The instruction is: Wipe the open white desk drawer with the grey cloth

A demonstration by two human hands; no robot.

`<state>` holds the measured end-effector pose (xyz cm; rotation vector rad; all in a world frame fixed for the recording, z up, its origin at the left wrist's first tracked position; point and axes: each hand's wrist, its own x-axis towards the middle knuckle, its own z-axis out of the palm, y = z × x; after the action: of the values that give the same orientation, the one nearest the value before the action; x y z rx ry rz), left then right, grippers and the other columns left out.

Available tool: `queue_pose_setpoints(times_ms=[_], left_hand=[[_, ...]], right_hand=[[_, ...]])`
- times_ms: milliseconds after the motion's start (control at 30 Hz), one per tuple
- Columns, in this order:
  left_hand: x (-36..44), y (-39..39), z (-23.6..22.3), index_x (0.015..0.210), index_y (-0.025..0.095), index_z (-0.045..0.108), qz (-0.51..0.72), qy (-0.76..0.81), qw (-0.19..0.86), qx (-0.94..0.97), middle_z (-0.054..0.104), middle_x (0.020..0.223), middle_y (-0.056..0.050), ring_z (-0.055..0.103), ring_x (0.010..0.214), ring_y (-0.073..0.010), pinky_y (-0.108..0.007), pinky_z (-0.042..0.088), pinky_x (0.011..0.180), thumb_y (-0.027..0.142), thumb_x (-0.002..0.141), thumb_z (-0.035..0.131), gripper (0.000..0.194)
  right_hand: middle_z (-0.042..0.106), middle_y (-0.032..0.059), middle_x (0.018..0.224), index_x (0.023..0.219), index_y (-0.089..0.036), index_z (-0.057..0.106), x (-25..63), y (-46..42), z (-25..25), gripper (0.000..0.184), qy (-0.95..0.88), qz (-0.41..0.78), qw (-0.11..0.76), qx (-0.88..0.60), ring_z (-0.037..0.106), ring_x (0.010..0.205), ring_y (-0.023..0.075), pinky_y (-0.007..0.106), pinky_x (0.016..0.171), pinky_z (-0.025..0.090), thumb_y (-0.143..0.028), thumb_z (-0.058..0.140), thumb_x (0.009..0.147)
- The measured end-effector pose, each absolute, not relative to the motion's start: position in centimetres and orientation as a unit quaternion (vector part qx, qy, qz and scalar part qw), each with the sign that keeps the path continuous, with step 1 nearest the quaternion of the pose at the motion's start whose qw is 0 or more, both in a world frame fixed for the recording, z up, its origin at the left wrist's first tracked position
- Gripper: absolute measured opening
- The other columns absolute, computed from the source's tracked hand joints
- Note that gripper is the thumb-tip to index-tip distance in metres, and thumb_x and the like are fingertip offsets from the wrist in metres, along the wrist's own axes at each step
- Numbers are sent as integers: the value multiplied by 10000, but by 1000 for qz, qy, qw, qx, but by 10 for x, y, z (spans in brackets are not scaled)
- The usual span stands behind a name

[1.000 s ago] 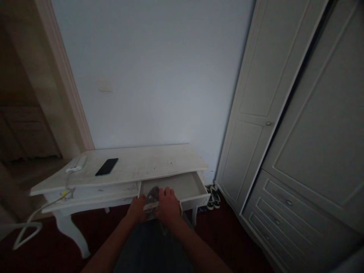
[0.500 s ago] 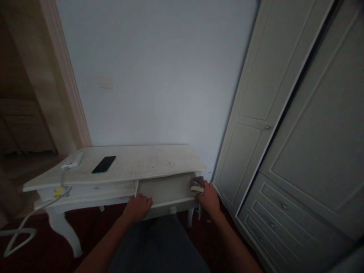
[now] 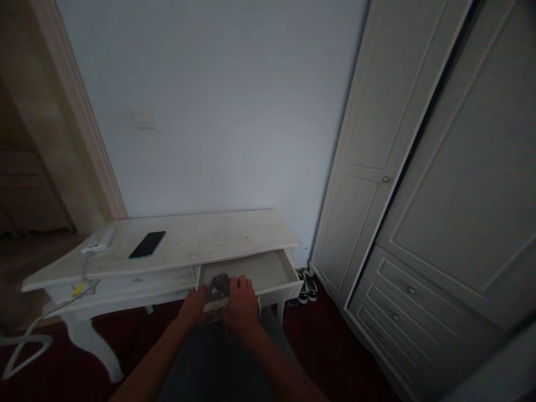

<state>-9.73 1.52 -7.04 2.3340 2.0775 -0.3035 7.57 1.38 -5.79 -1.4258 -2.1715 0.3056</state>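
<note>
A grey-brown cloth (image 3: 218, 286) with a paler edge is bunched between my hands at the left end of the pulled-out drawer (image 3: 274, 272). My right hand (image 3: 242, 307) is closed on the cloth, pressing it over the top of the drawer front. At the drawer's left front corner, my left hand (image 3: 195, 307) is closed round the edge, close against the cloth. Its fingertips are partly hidden. The drawer belongs to a worn white table (image 3: 209, 237), and its bare inside shows to the right of my hands.
A dark phone (image 3: 147, 244) and a white power strip (image 3: 98, 241) with a trailing cable (image 3: 31, 335) lie on the left of the tabletop. Dark shoes (image 3: 309, 287) stand on the red floor by the table. A pale wardrobe (image 3: 362, 223) rises along the right.
My right hand has carried the cloth leftward from the drawer's right front corner to beside my left hand. My left hand has stayed at the left corner. The view has turned slightly right.
</note>
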Motion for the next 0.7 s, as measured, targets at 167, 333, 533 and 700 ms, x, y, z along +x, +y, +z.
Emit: queue_pose_setpoints(times_ms=[167, 333, 533, 700], left_hand=[[-94, 17, -72, 1249, 172, 710, -90, 634, -12, 768, 755, 1197, -226, 692, 1171, -389, -566, 569, 921, 150, 965, 407, 416], [-93, 18, -74, 1324, 172, 661, -87, 611, -23, 787, 745, 1203, -246, 676, 1149, -392, -588, 565, 880, 111, 950, 377, 473], [-94, 19, -76, 1291, 189, 671, -87, 612, -26, 786, 745, 1197, -234, 671, 1152, -395, -581, 557, 867, 118, 953, 377, 454], [-94, 18, -76, 1250, 179, 688, -63, 624, -4, 779, 748, 1185, -230, 674, 1147, -408, -602, 538, 881, 154, 967, 375, 423]], right_hand=[[644, 89, 1213, 1168, -237, 601, 121, 33, -55, 517, -787, 141, 263, -541, 614, 1151, 301, 338, 922, 494, -276, 819, 702], [646, 88, 1213, 1209, -227, 600, 207, 66, -45, 455, -743, 108, 268, -603, 615, 1187, 273, 311, 971, 471, -301, 758, 789], [670, 86, 1136, 1150, -216, 620, 253, 85, -41, 323, -709, 37, 228, -667, 642, 1098, 275, 350, 951, 496, -283, 705, 846], [652, 128, 1206, 1165, -213, 624, 210, 65, -43, 358, -710, -19, 221, -669, 596, 1149, 322, 364, 880, 498, -260, 718, 823]])
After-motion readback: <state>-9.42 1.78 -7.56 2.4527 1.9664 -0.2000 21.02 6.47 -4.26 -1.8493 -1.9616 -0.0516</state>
